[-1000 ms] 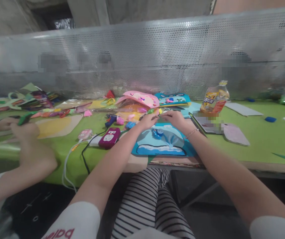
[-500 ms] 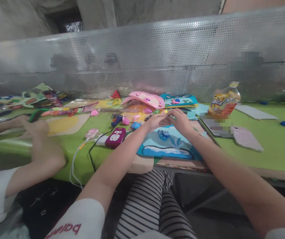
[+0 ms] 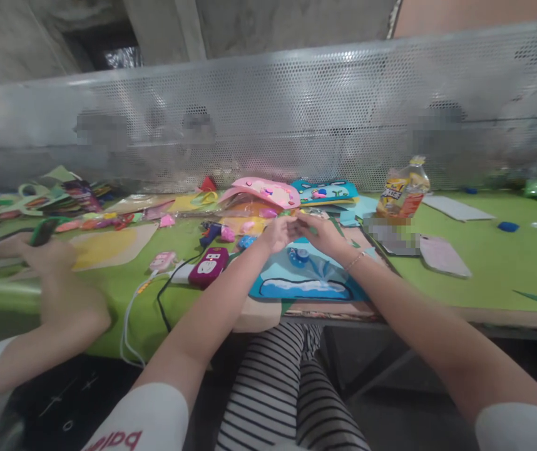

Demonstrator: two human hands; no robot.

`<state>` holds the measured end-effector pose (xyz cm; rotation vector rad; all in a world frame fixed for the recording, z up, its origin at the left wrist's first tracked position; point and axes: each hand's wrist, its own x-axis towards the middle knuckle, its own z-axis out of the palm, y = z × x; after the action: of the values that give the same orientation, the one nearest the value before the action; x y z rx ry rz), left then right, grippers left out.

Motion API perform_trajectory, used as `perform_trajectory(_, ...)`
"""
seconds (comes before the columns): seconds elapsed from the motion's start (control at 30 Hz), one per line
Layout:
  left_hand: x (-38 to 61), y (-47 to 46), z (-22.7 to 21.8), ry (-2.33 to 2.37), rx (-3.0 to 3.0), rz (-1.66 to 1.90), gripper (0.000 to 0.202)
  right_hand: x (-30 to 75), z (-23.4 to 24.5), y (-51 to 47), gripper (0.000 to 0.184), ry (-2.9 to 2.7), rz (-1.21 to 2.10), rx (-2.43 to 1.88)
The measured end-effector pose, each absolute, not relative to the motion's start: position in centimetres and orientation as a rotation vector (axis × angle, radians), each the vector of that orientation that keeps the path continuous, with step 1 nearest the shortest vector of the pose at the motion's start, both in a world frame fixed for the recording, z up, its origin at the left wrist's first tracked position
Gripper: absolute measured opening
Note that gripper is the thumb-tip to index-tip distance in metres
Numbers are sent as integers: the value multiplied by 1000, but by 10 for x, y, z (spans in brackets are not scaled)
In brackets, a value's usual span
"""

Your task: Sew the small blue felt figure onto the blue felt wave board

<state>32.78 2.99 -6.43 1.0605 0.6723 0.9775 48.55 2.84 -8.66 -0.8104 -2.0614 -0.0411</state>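
My left hand (image 3: 278, 232) and my right hand (image 3: 319, 230) meet fingertip to fingertip above the far edge of a blue felt picture (image 3: 304, 275) that lies on the green table (image 3: 475, 275). Both hands are pinched together on a small piece that is too small to name. A small blue round piece (image 3: 298, 255) sits on the felt picture just below my hands.
A purple case (image 3: 208, 266) with white and black cables lies left of the picture, near a blue glue gun (image 3: 209, 230). Pink and blue felt boards (image 3: 268, 190) are stacked behind. A bottle (image 3: 404, 190) stands at the right. Another person's hand (image 3: 46, 250) holds a green object at the left.
My hands stayed joined over the blue felt picture, shifting only slightly. The view swung a little right, then back left. The other person's hand stays at the left.
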Motion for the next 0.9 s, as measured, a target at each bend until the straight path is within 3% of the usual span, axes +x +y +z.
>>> perform_trajectory(0.2,323,20,-56,517,1070,945,67,484,-87,27,41,-2140,-135,-680)
perform_trajectory(0.43,322,22,-57,567,1172,962,93,475,-85,14,44,-2254,-120,-600)
perform_trajectory(0.77,319,24,-58,413,1022,1018,95,477,-82,16,52,-2310,-64,-556)
perform_trajectory(0.9,321,24,-58,516,1093,1028,85,482,-87,25,54,-2362,-26,-554)
